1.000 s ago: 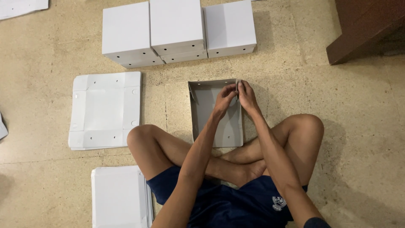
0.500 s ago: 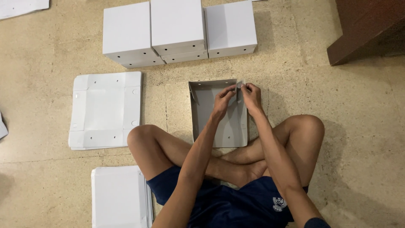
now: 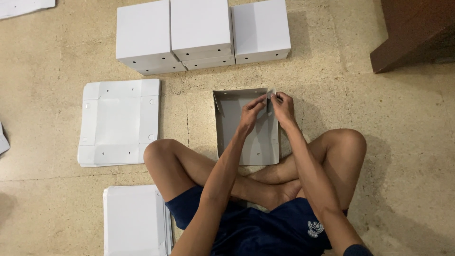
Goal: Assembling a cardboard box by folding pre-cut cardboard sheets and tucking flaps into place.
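I sit cross-legged on the floor (image 3: 57, 71), and the half-folded box (image 3: 244, 137) lies open just in front of my legs. It is thin grey card, so I judge it light and a little springy; the walls bend easily and can crease if I press in the wrong place. The best hold is at the far right corner, where the flap (image 3: 271, 93) meets the wall.

My right hand (image 3: 284, 108) pinches this flap from outside, fingers closed on it. My left hand (image 3: 250, 114) presses the same corner from inside, fingers together on the card.

Compared with a second ago, both hands have moved slightly right and the flap stands more upright. The finished boxes (image 3: 201, 35) and the flat sheet (image 3: 118, 123) lie as before.
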